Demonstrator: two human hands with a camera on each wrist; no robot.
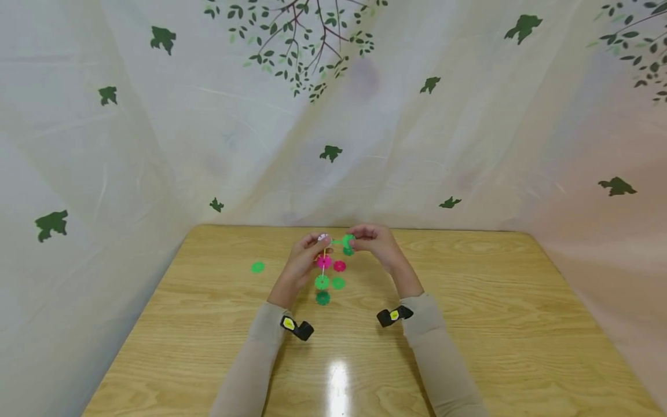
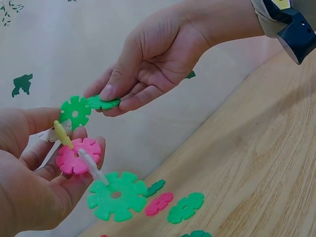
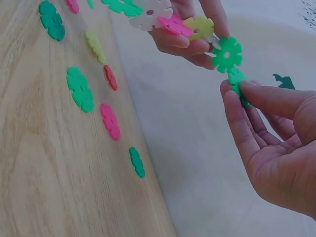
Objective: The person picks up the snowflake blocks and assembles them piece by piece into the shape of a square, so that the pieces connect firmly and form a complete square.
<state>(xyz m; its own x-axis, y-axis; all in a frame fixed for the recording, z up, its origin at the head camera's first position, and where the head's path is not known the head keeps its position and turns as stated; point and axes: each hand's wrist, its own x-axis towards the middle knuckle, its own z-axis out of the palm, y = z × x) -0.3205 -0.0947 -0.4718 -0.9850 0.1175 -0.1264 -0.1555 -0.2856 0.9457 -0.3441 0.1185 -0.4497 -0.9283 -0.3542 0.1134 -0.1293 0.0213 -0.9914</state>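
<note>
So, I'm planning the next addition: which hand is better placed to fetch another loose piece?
Probably the right hand: it only pinches the end green piece, while the left hand supports the chain farther along.

A pale drape (image 1: 250,156) printed with leafy branches (image 1: 325,29) backs a glossy wooden table (image 1: 500,301)

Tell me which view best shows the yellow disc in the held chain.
The right wrist view: the yellow disc shows its face and centre hole there. The left wrist view catches it nearly edge-on; the head view gives only a tiny sliver.
</note>
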